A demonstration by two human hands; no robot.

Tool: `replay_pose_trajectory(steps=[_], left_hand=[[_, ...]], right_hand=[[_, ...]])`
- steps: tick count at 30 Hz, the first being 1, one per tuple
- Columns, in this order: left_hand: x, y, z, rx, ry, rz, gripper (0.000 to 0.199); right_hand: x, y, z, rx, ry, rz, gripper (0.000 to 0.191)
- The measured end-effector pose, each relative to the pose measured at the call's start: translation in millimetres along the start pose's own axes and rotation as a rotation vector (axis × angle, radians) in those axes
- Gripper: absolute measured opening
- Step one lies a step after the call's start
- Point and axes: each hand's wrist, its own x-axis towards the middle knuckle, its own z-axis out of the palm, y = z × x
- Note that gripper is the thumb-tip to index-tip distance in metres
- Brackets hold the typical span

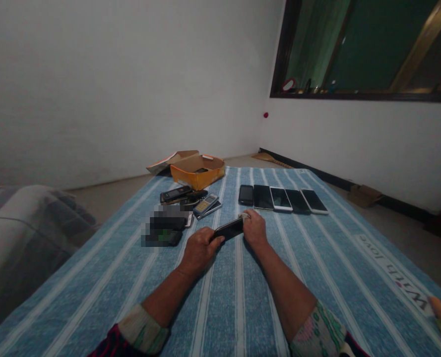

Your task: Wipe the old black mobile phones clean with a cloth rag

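Both hands were on it, and I had a clear line from my end: the left hand [201, 249] was closed on the left end of the black phone [228, 229], thumb along the near edge, fingers mostly hidden behind. And there was the right hand [255, 230], curled tight round the other end, with a pale scrap [244, 216] showing at its fingers, too small for me to name. The phone sat between the two, screen tipped up towards me, its right end set farther off than its left, around the middle of the bench [223, 302]; whether it touched the blue striped cover, I couldn't tell.

Over to the far right, five in a row, all lying flat: a small rounded phone [246, 195] first, then a wide dark phone [263, 197], a white phone [281, 199], a plain dark phone [297, 201], and a white-edged phone [314, 202] closing the line. Across on the left, a looser bunch: a keypad phone [206, 203] leaned on a flat one, a long dark phone [176, 194] lay beyond it, and nearer me a blurred patch hid most of the rest. Behind them all stood an orange box [183, 175], lid flung back, something dark inside.
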Motion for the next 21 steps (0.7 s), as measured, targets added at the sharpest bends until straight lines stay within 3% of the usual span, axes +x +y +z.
replay_pose_trajectory(steps=[5, 9, 12, 17, 21], left_hand=[[0, 1, 0.8, -0.005, -0.006, 0.007, 0.026], [0, 0, 3.0, -0.014, 0.005, -0.006, 0.023], [-1, -2, 4.4, -0.014, 0.012, -0.017, 0.020], [-1, 2, 4.2, -0.008, -0.003, -0.012, 0.021], [0, 5, 2.9, 0.027, -0.028, -0.028, 0.025]], right_hand=[[-10, -15, -3, -0.049, -0.012, -0.085, 0.022], [-24, -45, -2, -0.192, -0.053, -0.398, 0.018], [-30, -61, -1, -0.203, -0.041, -0.482, 0.019], [-24, -52, -8, -0.193, -0.088, -0.436, 0.016], [-14, -33, -12, -0.030, -0.107, -0.222, 0.019]])
